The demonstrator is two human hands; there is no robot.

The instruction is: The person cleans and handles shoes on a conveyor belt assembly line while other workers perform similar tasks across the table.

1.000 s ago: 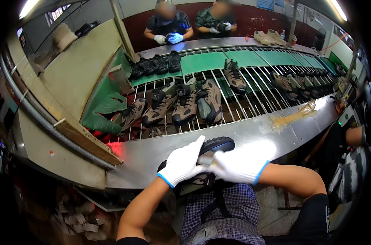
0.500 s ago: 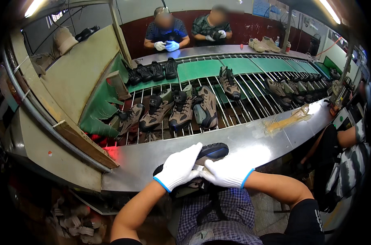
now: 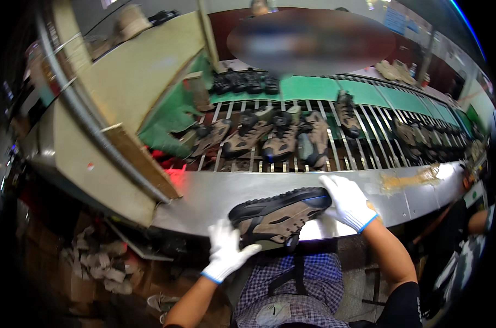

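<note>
A brown and black hiking shoe (image 3: pixel 280 216) lies on its side over the front edge of the metal bench, its lugged black sole facing away from me. At its toe is my right hand (image 3: pixel 349 202) in a white knit glove, fingers curled round the toe end. My left hand (image 3: pixel 226 249), gloved the same, is beside the heel with thumb and fingers spread; its fingertips are at the heel, slightly blurred. The shoe's collar and dark laces point toward my lap.
Behind the metal bench (image 3: pixel 204 188), several similar shoes (image 3: pixel 248 134) stand on a rack of metal rods. Black shoes (image 3: pixel 253 82) line the green strip beyond. A tall beige panel (image 3: pixel 138 82) borders the left. Light scraps (image 3: pixel 103 262) lie low at left. A person's striped sleeve (image 3: pixel 464 246) shows at right.
My hands have moved apart, the right to the toe and the left to the heel. The shoe has turned so its side shows fully. The view has shifted.
</note>
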